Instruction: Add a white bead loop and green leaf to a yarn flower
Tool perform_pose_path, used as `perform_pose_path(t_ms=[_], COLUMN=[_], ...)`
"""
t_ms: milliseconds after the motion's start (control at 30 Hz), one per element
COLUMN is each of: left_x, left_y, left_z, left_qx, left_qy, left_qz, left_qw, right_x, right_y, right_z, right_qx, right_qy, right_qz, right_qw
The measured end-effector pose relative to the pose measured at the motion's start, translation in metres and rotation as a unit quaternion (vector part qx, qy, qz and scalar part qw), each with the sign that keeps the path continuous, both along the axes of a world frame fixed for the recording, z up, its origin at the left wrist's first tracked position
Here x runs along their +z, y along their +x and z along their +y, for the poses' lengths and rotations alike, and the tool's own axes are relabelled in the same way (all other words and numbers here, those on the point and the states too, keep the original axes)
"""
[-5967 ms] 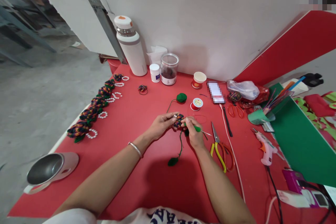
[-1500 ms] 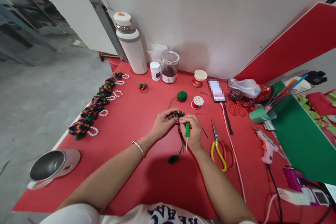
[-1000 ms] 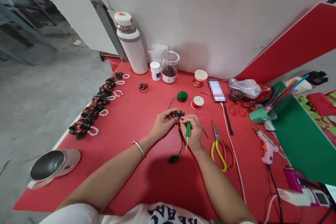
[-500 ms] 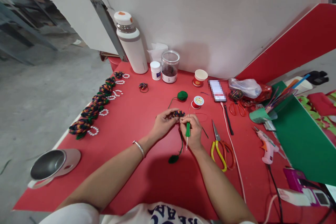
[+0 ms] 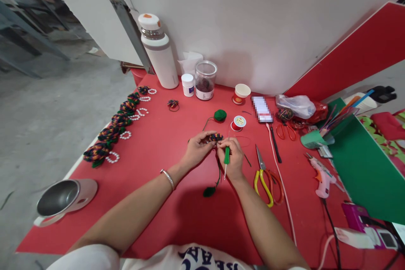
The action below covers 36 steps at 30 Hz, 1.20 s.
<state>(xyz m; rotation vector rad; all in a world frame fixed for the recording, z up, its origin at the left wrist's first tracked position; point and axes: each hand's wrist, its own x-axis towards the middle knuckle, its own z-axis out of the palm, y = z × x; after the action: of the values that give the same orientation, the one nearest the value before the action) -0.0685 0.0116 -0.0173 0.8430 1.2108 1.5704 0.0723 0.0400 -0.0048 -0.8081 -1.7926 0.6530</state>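
My left hand [image 5: 198,147] is closed around a small multicoloured crocheted piece [image 5: 215,137], pinching its lower edge. In my right hand [image 5: 233,158] is a crochet hook with a green handle [image 5: 227,155], and those fingertips meet the piece. A dark green strand hangs below my hands to a green crocheted leaf [image 5: 209,191] on the table. Behind my hands sit a green yarn ball [image 5: 220,115] and a spool of red thread [image 5: 238,123]. My fingers hide part of the piece and the hook's working tip.
Yellow-handled scissors [image 5: 265,181] lie right of my hands, near a phone [image 5: 262,109] and a pink glue gun [image 5: 321,176]. Several multicoloured crocheted pieces with beads [image 5: 109,133] line the left edge. A steel mug [image 5: 65,200] stands front left, a white flask [image 5: 160,57] behind.
The crochet hook has shifted slightly in my right hand. Both hands stay in nearly the same place around the crocheted piece.
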Motion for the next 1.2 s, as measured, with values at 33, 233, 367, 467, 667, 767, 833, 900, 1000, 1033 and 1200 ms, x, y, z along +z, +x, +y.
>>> perform_pose_path(t_ms=[33, 233, 367, 467, 667, 767, 833, 900, 1000, 1033, 1200], left_x=[0.0006, 0.0024, 0.0007, 0.0002, 0.0035, 0.0039, 0.0033, 0.0024, 0.0017, 0.0018, 0.0032], left_y=[0.0001, -0.0006, -0.0014, -0.0009, -0.0001, -0.0007, -0.0011, -0.0012, -0.0007, -0.0005, 0.0003], left_z=[-0.0002, 0.0007, 0.0017, 0.001, -0.0006, 0.0005, 0.0014, 0.0019, 0.0015, 0.0012, -0.0003], left_qx=[0.001, 0.001, -0.001, -0.003, -0.003, 0.0, 0.003, 0.002, 0.002, 0.002, 0.001], left_qy=[-0.002, -0.01, -0.01, -0.001, -0.001, -0.009, -0.012, -0.009, -0.004, -0.004, -0.003], left_qz=[0.0, -0.047, -0.067, -0.044, -0.014, -0.051, -0.07, -0.07, -0.05, -0.043, -0.024], left_qw=[1.0, 0.999, 0.998, 0.999, 1.0, 0.999, 0.997, 0.998, 0.999, 0.999, 1.0], right_x=[-0.0003, 0.0013, 0.0023, 0.0012, -0.0008, 0.0003, 0.0008, 0.0009, 0.0005, 0.0003, 0.0001], right_y=[0.0001, 0.0006, 0.0003, 0.0, 0.0001, 0.0002, 0.0002, 0.0002, -0.0001, -0.0001, 0.0001], right_z=[0.0001, -0.002, -0.0024, -0.0011, -0.0004, -0.0018, -0.0025, -0.0025, -0.0015, -0.001, 0.0004], right_qx=[0.001, 0.006, 0.004, 0.008, 0.014, 0.013, 0.011, 0.009, 0.005, 0.003, 0.003], right_qy=[-0.001, -0.004, 0.0, -0.001, 0.0, 0.002, 0.005, 0.006, 0.002, 0.002, 0.006], right_qz=[-0.001, 0.012, 0.024, 0.013, 0.001, 0.016, 0.029, 0.029, 0.01, 0.004, -0.011], right_qw=[1.0, 1.0, 1.0, 1.0, 1.0, 1.0, 1.0, 1.0, 1.0, 1.0, 1.0])
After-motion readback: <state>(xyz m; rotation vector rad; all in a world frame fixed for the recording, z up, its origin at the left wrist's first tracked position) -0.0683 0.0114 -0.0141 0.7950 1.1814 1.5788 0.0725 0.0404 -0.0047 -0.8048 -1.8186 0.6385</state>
